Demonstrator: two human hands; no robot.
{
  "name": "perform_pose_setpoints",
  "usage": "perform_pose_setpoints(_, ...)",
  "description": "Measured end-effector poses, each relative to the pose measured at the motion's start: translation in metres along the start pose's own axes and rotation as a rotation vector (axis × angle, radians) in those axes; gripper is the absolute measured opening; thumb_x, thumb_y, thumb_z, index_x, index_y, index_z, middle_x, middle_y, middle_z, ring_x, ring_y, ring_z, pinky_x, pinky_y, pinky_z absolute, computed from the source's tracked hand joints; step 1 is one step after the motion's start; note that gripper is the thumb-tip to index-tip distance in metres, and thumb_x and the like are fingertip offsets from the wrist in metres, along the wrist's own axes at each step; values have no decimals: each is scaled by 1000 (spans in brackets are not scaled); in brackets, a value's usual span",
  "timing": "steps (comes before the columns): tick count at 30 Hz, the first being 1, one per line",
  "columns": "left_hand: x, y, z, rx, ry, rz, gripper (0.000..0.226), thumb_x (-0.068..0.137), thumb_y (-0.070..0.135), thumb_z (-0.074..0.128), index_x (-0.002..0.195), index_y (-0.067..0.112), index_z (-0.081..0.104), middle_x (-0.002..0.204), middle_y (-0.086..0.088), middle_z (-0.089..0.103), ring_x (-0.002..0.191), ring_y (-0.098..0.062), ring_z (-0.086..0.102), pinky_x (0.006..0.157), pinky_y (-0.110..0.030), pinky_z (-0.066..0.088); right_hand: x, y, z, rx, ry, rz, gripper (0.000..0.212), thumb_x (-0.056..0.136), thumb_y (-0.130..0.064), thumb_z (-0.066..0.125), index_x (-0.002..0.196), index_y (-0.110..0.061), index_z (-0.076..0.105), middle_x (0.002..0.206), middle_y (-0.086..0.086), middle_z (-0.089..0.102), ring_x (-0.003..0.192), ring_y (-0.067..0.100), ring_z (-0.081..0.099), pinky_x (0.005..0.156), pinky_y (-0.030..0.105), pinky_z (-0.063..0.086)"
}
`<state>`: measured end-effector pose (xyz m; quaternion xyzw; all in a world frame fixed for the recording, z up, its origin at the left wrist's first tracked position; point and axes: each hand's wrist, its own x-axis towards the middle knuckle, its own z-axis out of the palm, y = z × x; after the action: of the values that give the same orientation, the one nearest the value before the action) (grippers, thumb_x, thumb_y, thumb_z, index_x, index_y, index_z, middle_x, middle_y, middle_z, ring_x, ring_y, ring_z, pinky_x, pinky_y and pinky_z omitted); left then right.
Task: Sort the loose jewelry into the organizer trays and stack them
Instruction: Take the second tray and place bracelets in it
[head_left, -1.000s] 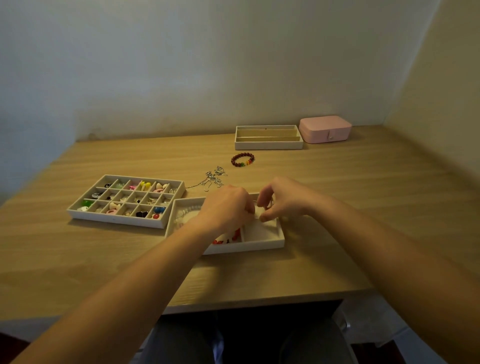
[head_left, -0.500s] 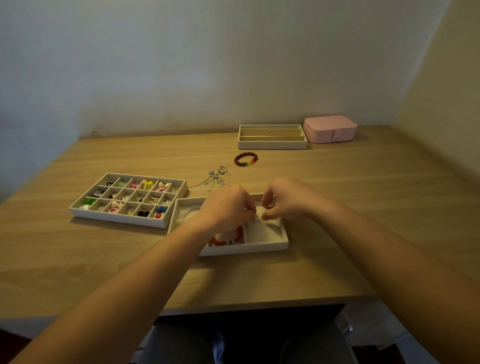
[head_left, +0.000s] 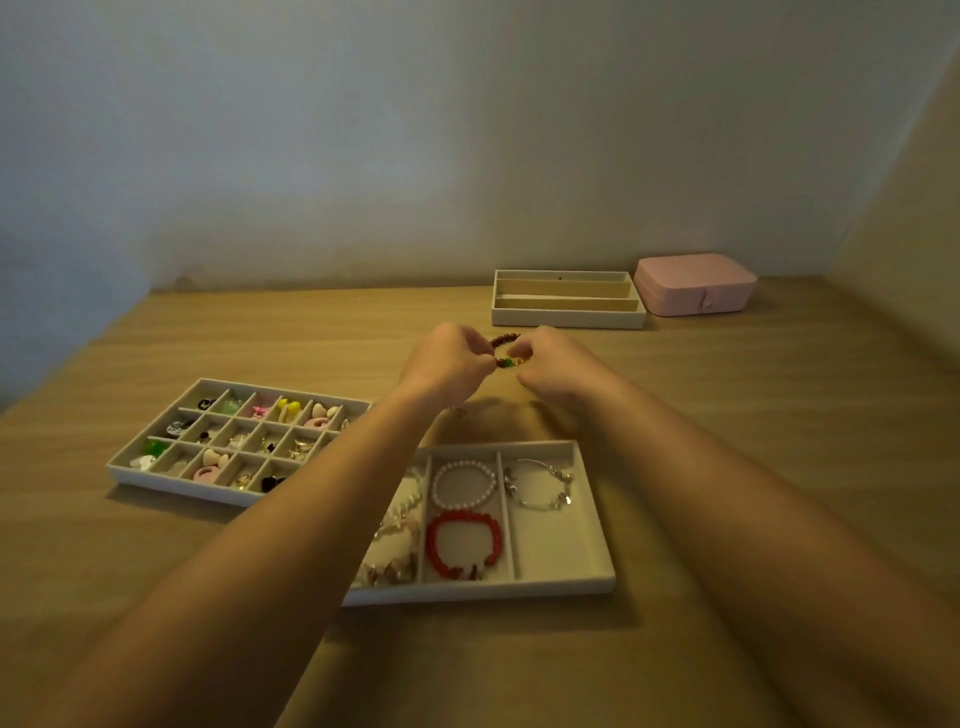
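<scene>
Both hands are stretched out past the near trays. My left hand (head_left: 448, 364) and my right hand (head_left: 558, 362) each pinch one side of a brown beaded bracelet (head_left: 505, 351) with green and yellow beads, held between them over the table. In front of me lies a bracelet tray (head_left: 597, 540) with three long compartments: a pearl bracelet (head_left: 464, 484) and a red bead bracelet (head_left: 464, 543) in the middle one, a silver chain bracelet (head_left: 540, 483) in the right one, pale bracelets in the left one, partly hidden by my left arm. A grid tray (head_left: 156, 480) of small pieces sits to the left.
An empty tray with long slots (head_left: 567, 317) stands near the back wall, with a shut pink jewelry box (head_left: 695, 283) to its right. Walls close the table off at the back and right. A bit of silver chain (head_left: 459, 413) shows under my left wrist.
Both hands left the bracelet tray and reached forward to the brown beaded bracelet, taking hold of it. The silver chain bracelet now lies in the tray's right compartment. The view moved closer.
</scene>
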<state>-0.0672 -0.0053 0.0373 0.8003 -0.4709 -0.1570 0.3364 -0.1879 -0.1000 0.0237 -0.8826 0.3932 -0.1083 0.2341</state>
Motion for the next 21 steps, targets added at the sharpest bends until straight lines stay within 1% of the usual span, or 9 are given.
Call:
perform_pose_setpoints(3,20,0,1,-73,38,-14,19,91,18,61,106,20,73,93,3,69,84,-17,65,79,-39,59,28,0,14,-138,38,-8,42,96,-22,66,138,-24,62,136,2,57,124,26,53,105,44,49)
perform_pose_setpoints(5,28,-2,3,-132,79,0,20,91,15,59,105,19,73,87,5,66,76,-13,62,67,-31,54,40,0,19,-242,26,-22,41,95,-34,67,135,-25,63,133,2,57,125,27,49,106,46,47)
perform_pose_setpoints(7,29,-2,4,-169,125,19,19,92,12,59,104,19,72,83,9,62,72,-8,58,60,-26,46,46,0,24,-266,24,-27,37,94,-37,69,129,-25,67,126,1,63,122,26,51,102,45,49)
perform_pose_setpoints(10,30,-6,4,-206,153,25,19,92,13,60,104,20,73,86,11,60,75,-8,59,64,-30,52,48,-1,23,-266,25,-19,20,95,-32,67,112,-22,71,108,0,67,108,23,59,90,40,54)
perform_pose_setpoints(12,27,-9,3,-218,147,24,22,92,11,60,106,22,73,92,9,64,82,-11,62,74,-38,59,42,-2,18,-254,54,-30,17,98,-31,64,109,-21,70,107,-1,65,105,20,58,84,36,51)
perform_pose_setpoints(15,18,-12,3,-228,140,61,36,90,4,63,119,26,68,111,7,66,100,-13,61,84,-38,58,25,-5,4,76,119,-26,9,102,-26,59,110,-21,61,108,-3,61,100,16,57,80,30,48)
perform_pose_setpoints(18,1,-7,2,-376,34,44,54,89,4,70,137,24,56,124,4,64,114,-14,58,92,-33,55,-2,-11,-13,352,165,-74,11,103,-22,57,113,-19,59,105,-3,62,98,14,60,74,22,49)
perform_pose_setpoints(19,-6,-3,2,-447,-26,26,55,89,6,71,139,22,53,123,1,66,113,-15,61,90,-32,55,-13,-13,-19,412,177,-94,10,103,-22,57,112,-19,60,104,-2,64,98,15,62,74,23,50)
perform_pose_setpoints(21,-20,6,3,-561,-122,-7,42,93,8,67,133,17,56,113,-4,71,102,-17,67,79,-28,54,-32,-16,-29,554,168,-116,9,103,-20,57,111,-17,61,105,2,67,98,17,65,73,24,51)
